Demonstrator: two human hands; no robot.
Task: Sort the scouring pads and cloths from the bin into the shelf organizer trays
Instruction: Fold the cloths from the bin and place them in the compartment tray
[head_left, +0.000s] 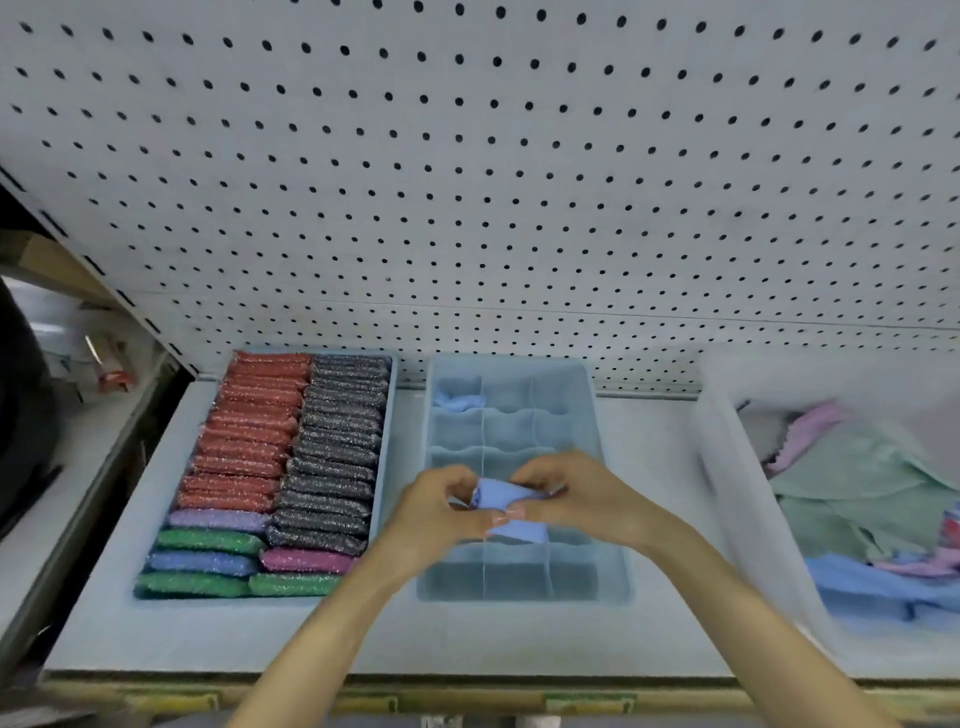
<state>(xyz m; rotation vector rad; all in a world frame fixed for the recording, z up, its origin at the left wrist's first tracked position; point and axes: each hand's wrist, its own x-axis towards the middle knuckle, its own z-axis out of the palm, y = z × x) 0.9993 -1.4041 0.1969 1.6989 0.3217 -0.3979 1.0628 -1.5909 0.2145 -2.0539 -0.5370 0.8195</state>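
Between my left hand (441, 506) and right hand (563, 493), above the divided tray (519, 591), the blue cloth (498, 496) is pinched at each end, bunched small, I judge, to fit one cell. Open cells lie just below my grip; the bin (737, 493) wall stands well to its right.

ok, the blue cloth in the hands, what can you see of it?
The blue cloth is light blue, soft-looking fabric, bunched or partly folded into a small wad. The left hand pinches its left end and the right hand its right end. It is held over the middle of the divided tray, with a loose corner hanging below the hands. Whether it touches the tray cannot be told.
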